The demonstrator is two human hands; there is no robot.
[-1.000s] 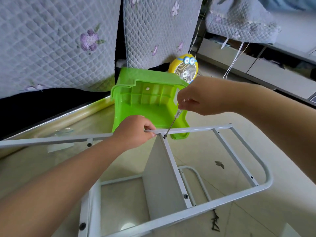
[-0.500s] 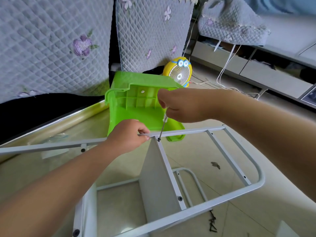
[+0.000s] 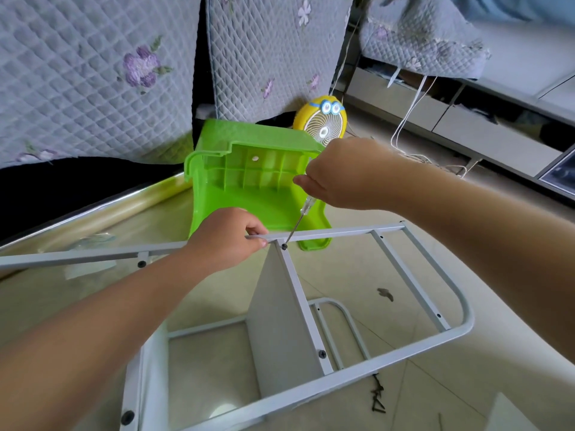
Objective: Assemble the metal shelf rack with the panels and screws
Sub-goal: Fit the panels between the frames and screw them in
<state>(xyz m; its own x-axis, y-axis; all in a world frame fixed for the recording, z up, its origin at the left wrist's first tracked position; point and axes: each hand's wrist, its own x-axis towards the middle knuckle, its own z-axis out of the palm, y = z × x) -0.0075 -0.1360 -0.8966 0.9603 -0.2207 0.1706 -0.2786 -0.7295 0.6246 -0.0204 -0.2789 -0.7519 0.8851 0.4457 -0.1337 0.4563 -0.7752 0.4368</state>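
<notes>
Screwdriver [image 3: 297, 223] tip sits right in a black screw [image 3: 283, 246], where the upright panel [image 3: 277, 321] meets the far rail of the grey rack frame [image 3: 342, 231], dead centre of view. The right hand [image 3: 339, 178] is wrapped round the handle, reaching in from two o'clock. The left hand [image 3: 228, 241] grips that same rail at nine o'clock of the screw, fingers curled over it. The hands are close, not touching. The rack lies on the pale floor [image 3: 513, 353]. A green stool [image 3: 249, 188] lies tipped at twelve o'clock with a yellow fan [image 3: 323, 122] behind it, and loose screws [image 3: 378, 399] lie at five o'clock.
</notes>
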